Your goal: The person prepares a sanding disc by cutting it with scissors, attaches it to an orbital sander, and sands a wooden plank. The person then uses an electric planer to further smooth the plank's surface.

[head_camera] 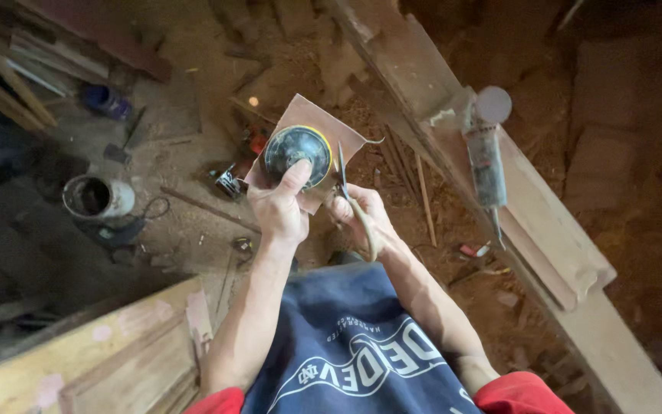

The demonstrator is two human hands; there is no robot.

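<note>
My left hand [279, 208] holds a round black sanding pad [297, 152] with a yellow rim pressed flat against a sheet of brown sandpaper [309, 116], thumb on the pad's face. My right hand [363, 213] grips a pair of scissors [344, 178] with worn handles. The blades point up along the right edge of the pad, cutting into the sandpaper. Both hands are raised in front of my chest, above a sawdust-covered floor.
An angle grinder [486, 157] with a round disc lies on a long wooden plank [553, 230] to the right. A metal can [98, 198], a blue container [105, 100], a cable and small tools sit on the floor at left. A wooden door panel [108, 360] lies at lower left.
</note>
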